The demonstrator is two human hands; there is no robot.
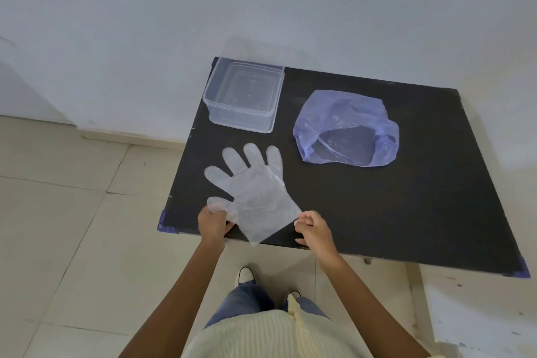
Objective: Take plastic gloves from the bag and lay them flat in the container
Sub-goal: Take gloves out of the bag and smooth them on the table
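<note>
Both hands low centre of frame: left hand [213,222] and right hand [312,227], fingers curled, pinch cuff corners of thin clear plastic glove [252,193], spread over black tabletop [377,212]. Step: flattening. Next, likely: carry taut to clear square plastic container [244,96], upper centre; blue plastic bag [345,128] to its right.

A pale yellow knit top [261,334] fills the bottom of the view. Fine vertical ribs run down it, and its hem bunches into a small crinkled peak on the right side. Below it are blue jeans [247,302] in mid-wash denim, a shade lighter along the thigh. The left shoe [246,275] has a white rubber toe cap edged with a thin dark line. Only a white tip of the right shoe [295,294] shows past the hem. The arms [180,299] are bare all the way down to the left grip [212,222] and right grip [312,228].
</note>
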